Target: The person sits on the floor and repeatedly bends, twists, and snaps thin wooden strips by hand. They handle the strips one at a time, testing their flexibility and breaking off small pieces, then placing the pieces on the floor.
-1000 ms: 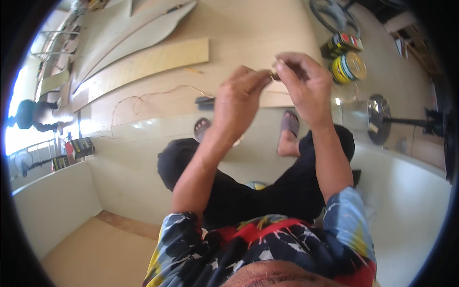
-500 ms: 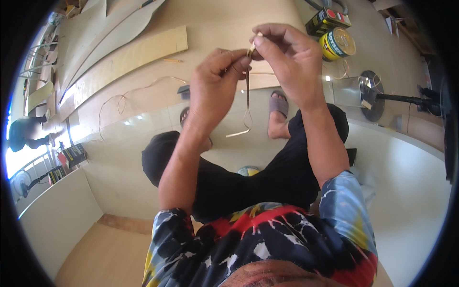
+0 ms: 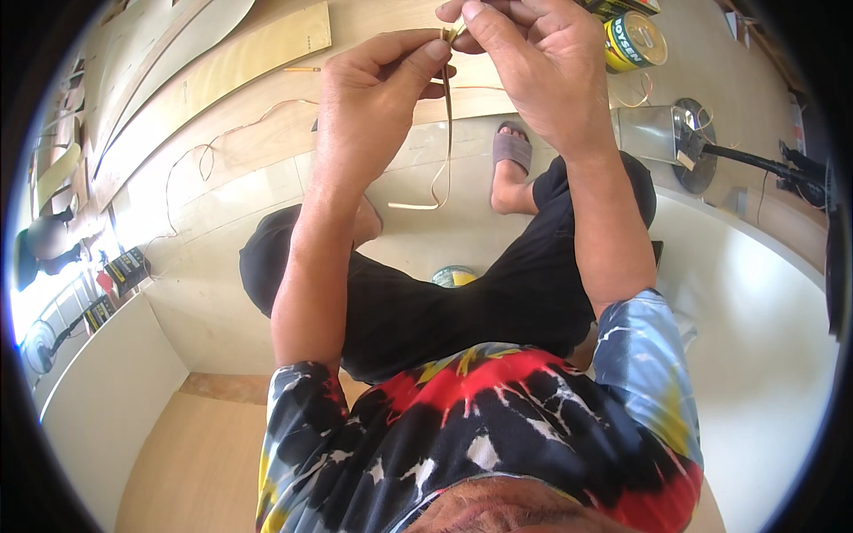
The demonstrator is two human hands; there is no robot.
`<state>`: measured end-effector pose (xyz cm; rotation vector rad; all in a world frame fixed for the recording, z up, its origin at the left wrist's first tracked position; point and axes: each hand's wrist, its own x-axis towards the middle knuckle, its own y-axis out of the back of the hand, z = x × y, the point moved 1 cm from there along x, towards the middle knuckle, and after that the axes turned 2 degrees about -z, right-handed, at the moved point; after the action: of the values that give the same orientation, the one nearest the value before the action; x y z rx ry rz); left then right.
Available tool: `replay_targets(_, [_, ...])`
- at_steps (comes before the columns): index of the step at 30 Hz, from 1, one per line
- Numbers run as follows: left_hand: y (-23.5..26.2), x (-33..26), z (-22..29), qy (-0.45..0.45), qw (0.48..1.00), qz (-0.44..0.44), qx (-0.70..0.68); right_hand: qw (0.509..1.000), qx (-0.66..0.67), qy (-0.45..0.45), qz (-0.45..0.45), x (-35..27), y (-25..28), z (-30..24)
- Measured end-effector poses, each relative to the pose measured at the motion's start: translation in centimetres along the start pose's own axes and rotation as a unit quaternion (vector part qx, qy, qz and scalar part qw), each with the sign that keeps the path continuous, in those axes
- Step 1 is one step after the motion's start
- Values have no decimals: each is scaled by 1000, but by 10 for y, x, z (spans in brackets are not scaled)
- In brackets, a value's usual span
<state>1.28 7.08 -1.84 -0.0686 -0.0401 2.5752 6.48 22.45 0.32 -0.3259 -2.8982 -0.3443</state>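
A thin, narrow tan-brown strip [image 3: 448, 133] hangs down between my hands, its lower part curling round to a pale end that points left. My left hand [image 3: 373, 102] pinches it near the top between thumb and fingers. Close beside it, my right hand [image 3: 553, 75] is closed with thumb against fingers on the pale, folded upper part of the strip [image 3: 456, 32]. The fingertips of both hands almost meet there. What kind of strip it is I cannot tell.
Ahead lie a long yellowish board [image 3: 258, 67] and a pencil-like stick [image 3: 302, 69]. A thin cord [image 3: 258, 113] trails leftward. At right stand a yellow-green tin can [image 3: 635, 42] and a black pole on a round base [image 3: 755, 163]. Curved white panels [image 3: 755, 329] flank me; another person [image 3: 44, 244] is far left.
Both hands sit higher in the picture as the whole view has shifted. My left hand is tipped slightly more to the left. The strip is still held by both hands.
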Motion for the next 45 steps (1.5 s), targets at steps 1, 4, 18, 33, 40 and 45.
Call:
replay_targets(1, [2, 0, 1, 1, 1000, 14, -2, 1000, 2, -2, 2, 0, 1, 0])
replay_targets(4, [4, 1, 2, 6, 999, 47, 1, 1000, 11, -6, 9, -1, 3, 2])
replay_targets(18, [66, 14, 19, -126, 963, 227, 68, 983, 91, -50, 152, 1, 67, 27])
replay_targets(33, [216, -4, 14, -133, 859, 494, -10, 897, 318, -5, 307, -10, 246, 56])
replay_targets(40, [448, -91, -22, -86, 787, 567, -226, 808, 543, 70, 218, -60, 304, 44])
replay_targets(45, [589, -261, 1, -112, 600, 764, -209, 767, 437, 67, 465, -68, 316, 53])
